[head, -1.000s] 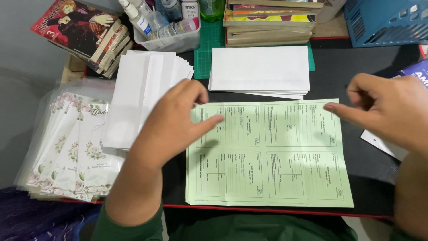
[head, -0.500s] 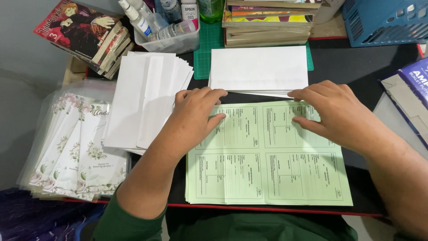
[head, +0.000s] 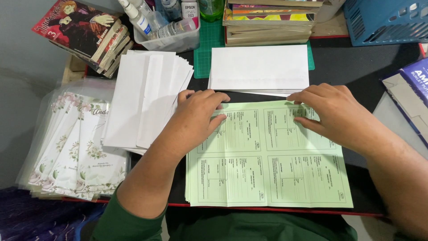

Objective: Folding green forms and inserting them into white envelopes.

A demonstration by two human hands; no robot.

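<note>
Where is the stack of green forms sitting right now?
In the head view, the stack of green forms lies centre-front on the black desk, just below the white envelope pile, with the left hand and right hand on its far edge.

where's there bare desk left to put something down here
Bare black desk lies between the flat white envelope stack, the blue basket and the right hand. The left side is crowded: fanned envelopes and sleeved floral cards.

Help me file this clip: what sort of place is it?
Probably a home desk used for paperwork: a stack of green forms under both hands, white envelopes, and comic books behind.
</note>
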